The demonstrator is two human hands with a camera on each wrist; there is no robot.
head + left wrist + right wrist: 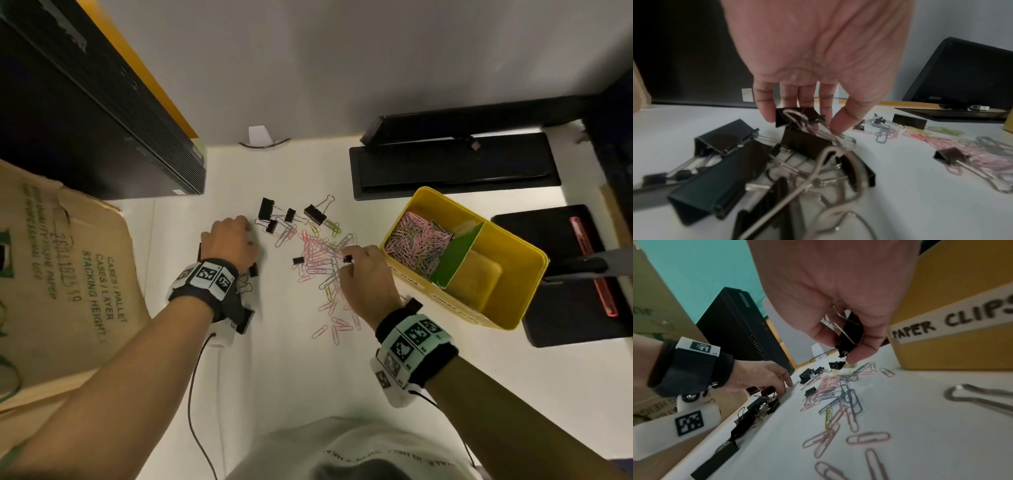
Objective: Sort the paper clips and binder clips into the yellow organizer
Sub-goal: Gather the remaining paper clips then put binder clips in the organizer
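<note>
**Clip Sorting Station: Current State**

Nearest the wearer, a light shirt (342, 452) fills the lower edge of the head view, and two forearms with marker-printed wristbands reach forward over the white desk (291, 377).

The left hand (807, 56) pinches a black binder clip (797, 117) between curled fingertips and thumb, directly above a pile of binder clips (731, 178) (at least five, tangled; an exact count cannot be made). The right hand (838, 288) grips one black binder clip (849, 335) in curled fingers, just above the loose paper clips (322, 260).

The loose paper clips (several dozen, mostly pink, with some grey-blue and yellow-green) lie scattered between the two hands. One small binder clip (298, 260) sits at the left edge of that scatter. Beyond it, four more binder clips (291, 214) lie in a loose row.

The yellow organizer (513, 308) stands just right of the right hand. It has two compartments split by a green divider (459, 253): the left one holds a heap of paper clips, the right one shows only its yellow floor. A strip label (951, 321) on its front wall reads "PAPER CLIPS".

A cardboard box (68, 274) stands at far left, a black computer case (85, 120) behind it, a monitor base (452, 168) at the back right, against a pale wall (342, 68).
</note>
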